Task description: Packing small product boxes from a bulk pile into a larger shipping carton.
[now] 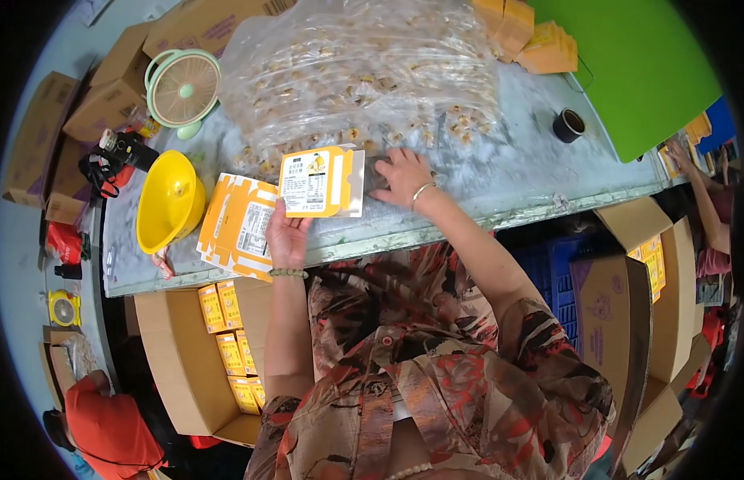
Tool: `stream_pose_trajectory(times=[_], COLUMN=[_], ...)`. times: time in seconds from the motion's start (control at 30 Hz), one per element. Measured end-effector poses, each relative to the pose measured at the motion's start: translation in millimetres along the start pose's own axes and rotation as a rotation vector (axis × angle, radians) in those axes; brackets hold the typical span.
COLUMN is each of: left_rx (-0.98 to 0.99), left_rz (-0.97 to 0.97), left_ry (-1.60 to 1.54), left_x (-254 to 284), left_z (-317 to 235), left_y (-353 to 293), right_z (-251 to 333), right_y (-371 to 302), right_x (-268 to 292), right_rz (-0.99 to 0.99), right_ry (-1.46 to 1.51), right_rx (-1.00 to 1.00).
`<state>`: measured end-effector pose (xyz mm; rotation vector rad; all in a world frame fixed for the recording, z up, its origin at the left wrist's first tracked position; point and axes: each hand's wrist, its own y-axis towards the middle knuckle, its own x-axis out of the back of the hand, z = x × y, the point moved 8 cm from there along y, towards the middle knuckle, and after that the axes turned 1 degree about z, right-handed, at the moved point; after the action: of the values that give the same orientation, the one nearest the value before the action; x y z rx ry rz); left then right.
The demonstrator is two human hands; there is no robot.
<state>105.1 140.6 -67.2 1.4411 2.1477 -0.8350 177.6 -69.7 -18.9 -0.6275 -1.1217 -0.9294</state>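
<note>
My left hand [287,238] is closed around the lower edge of a yellow and white folding carton [316,182]. The carton's flaps stick out at its right end, towards my other hand. Palm down on the table, my right hand [406,179] has its thumb and fingers apart, just right of the carton; what lies under the palm is hidden. Small clear-wrapped packets [466,124] lie loose beyond it, along the edge of a big clear plastic bag [356,68] full of similar packets. Flattened yellow cartons [238,220] are stacked left of my left hand.
A yellow bowl [170,202] and a green fan [182,90] stand at the left. A dark cup [569,125] is on the right, near a green board [628,64]. Below the table edge, an open cardboard box [176,352] holds filled yellow cartons. Other people work at both sides.
</note>
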Motion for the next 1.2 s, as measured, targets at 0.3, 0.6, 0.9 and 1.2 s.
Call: stream_pose_trajectory(times=[0.3, 0.6, 0.9, 1.2], left_rx=[-0.125, -0.131, -0.071, -0.078], left_rz=[-0.073, -0.094, -0.033, 0.087], left_ry=[0.222, 0.405, 0.298, -0.153], left_x=[-11, -30, -51, -79], left_z=[-9, 7, 37, 47], left_y=[-3, 1, -2, -20], right_z=[-48, -76, -32, -3], right_y=[-49, -57, -27, -15], right_x=[52, 20, -6, 51], right_rz=[-0.207, 0.042, -0.080, -0.501], right_ry=[0.200, 0.159, 0.736, 1.367], right_rx=[0.289, -0.096, -0.102, -0.145])
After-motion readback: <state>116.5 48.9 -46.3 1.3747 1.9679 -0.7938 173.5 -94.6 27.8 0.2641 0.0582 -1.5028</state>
